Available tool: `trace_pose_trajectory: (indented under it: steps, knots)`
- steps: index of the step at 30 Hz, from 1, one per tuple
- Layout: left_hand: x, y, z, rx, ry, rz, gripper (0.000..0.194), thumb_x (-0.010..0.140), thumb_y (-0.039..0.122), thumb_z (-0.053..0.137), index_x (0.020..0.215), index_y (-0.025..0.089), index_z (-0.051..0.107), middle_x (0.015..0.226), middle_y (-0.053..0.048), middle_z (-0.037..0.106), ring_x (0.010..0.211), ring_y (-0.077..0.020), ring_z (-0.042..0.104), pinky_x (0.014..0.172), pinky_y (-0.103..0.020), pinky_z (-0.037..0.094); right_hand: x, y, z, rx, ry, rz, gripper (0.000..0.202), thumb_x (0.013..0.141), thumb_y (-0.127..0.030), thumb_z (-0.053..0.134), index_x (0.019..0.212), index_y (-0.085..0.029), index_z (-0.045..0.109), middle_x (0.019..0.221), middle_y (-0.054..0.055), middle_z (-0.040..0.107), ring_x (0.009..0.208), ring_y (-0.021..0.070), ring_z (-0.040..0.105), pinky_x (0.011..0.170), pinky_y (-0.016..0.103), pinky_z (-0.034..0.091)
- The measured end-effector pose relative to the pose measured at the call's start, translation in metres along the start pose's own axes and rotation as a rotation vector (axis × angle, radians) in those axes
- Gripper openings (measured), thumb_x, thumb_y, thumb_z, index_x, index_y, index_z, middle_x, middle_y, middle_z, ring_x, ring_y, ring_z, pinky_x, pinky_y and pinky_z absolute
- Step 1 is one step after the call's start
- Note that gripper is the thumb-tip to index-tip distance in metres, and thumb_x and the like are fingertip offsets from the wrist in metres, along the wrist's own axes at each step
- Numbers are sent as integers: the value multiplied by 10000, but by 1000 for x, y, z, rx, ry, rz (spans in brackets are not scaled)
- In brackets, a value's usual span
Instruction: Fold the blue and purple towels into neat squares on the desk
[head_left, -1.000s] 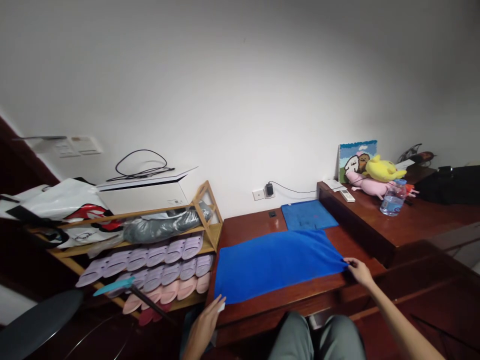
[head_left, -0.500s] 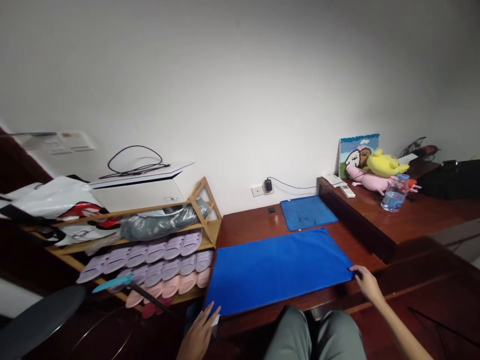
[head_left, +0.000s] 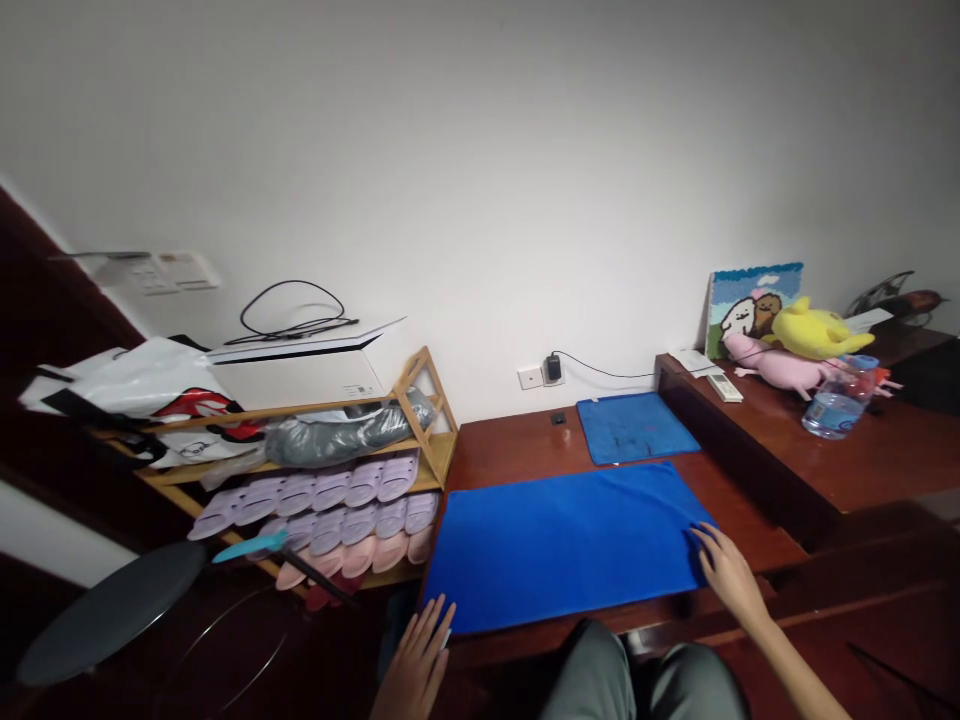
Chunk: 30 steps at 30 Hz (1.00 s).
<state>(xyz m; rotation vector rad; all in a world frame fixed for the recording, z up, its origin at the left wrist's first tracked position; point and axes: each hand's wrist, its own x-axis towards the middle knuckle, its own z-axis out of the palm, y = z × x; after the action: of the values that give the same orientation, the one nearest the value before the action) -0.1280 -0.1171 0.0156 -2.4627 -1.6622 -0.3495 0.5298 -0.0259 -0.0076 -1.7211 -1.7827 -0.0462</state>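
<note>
A bright blue cloth (head_left: 562,545) lies spread flat on the reddish-brown wooden desk (head_left: 502,447). At its near left corner rests my left hand (head_left: 416,650), fingers stretched out; a small pale item shows by its fingers, too little to name. My right hand (head_left: 726,570) lies over the cloth's near right corner with its fingers spread and touching the fabric. Behind, a smaller, duller blue cloth (head_left: 637,428) with dark stains lies near the wall.
A wooden shoe rack (head_left: 444,455) with purple and pink slippers, a white box (head_left: 300,383) and bags stands at left. On the raised right section are a water bottle (head_left: 836,405), plush toys (head_left: 814,330), a remote (head_left: 724,388) and a picture (head_left: 754,300). A charger (head_left: 553,368) is plugged into the wall.
My right hand has loosened from the cloth's right corner and spread its fingers over it. The camera view has turned slightly left. My left hand stays at its corner.
</note>
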Motion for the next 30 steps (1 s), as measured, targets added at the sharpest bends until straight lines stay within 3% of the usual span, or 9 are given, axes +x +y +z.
trace_pose_trajectory:
  steps: [4, 9, 12, 17, 19, 22, 25, 27, 30]
  knots:
    - [-2, 4, -1, -12, 33, -10, 649, 1057, 342, 433, 1659, 382, 195, 1657, -14, 421, 1480, -260, 468, 1173, -474, 480, 33, -17, 18, -37, -169, -14, 586, 990, -475, 311, 1371, -217, 673, 1510, 119, 594, 1404, 320, 534, 1210, 513, 391]
    - [7, -10, -2, -26, 100, -89, 512, 1055, 396, 455, 1566, 374, 466, 1549, -1, 580, 1378, -248, 590, 1112, -401, 537, 42, -5, 39, -124, -257, 66, 676, 954, -525, 282, 1483, -234, 586, 1573, 89, 538, 1492, 352, 429, 1225, 587, 329]
    - [59, -27, -5, -35, 127, -132, 465, 1077, 381, 382, 1493, 299, 575, 1528, -36, 602, 1395, -246, 569, 1168, -435, 480, 35, 4, 48, -117, -229, 68, 674, 935, -567, 287, 1502, -326, 561, 1581, 41, 532, 1506, 330, 412, 1242, 585, 299]
    - [185, -61, 14, -73, 58, -165, 525, 1087, 395, 320, 1509, 183, 550, 1584, -118, 533, 1474, -271, 478, 1214, -484, 406, 28, 12, 52, -104, -237, 67, 696, 905, -617, 295, 1504, -379, 556, 1592, 20, 511, 1528, 330, 363, 1258, 588, 278]
    - [212, -74, 32, -80, 4, -180, 534, 1081, 423, 335, 1531, 205, 525, 1597, -119, 516, 1485, -286, 463, 1201, -506, 411, 27, 19, 51, -95, -240, 80, 680, 884, -648, 309, 1482, -447, 562, 1584, -16, 517, 1525, 320, 363, 1256, 573, 304]
    - [218, -88, 60, -83, -30, -214, 554, 1076, 477, 357, 1570, 253, 470, 1637, -101, 464, 1517, -291, 413, 1212, -516, 385, 34, 19, 50, -110, -237, 141, 663, 856, -690, 301, 1420, -509, 598, 1537, -38, 568, 1494, 332, 414, 1226, 572, 368]
    - [209, -92, 75, -93, -24, -235, 583, 1077, 513, 355, 1607, 274, 404, 1686, -90, 381, 1554, -288, 345, 1248, -509, 322, 63, -27, 59, -144, -200, 154, 748, 915, -632, 227, 1430, -285, 643, 1527, 97, 580, 1469, 387, 452, 1222, 599, 357]
    - [205, -92, 77, -104, -25, -238, 595, 1076, 536, 354, 1616, 288, 386, 1698, -87, 356, 1559, -290, 332, 1256, -516, 303, 90, -93, 76, -88, -218, 43, 738, 979, -551, 235, 1475, -138, 592, 1556, 161, 536, 1495, 384, 418, 1250, 585, 304]
    - [206, -90, 76, -119, -17, -230, 608, 1070, 566, 360, 1621, 308, 371, 1699, -80, 356, 1556, -294, 339, 1253, -526, 302, 123, -218, 119, 100, -337, -186, 632, 1039, -466, 286, 1601, -211, 426, 1620, 78, 466, 1529, 330, 373, 1258, 586, 269]
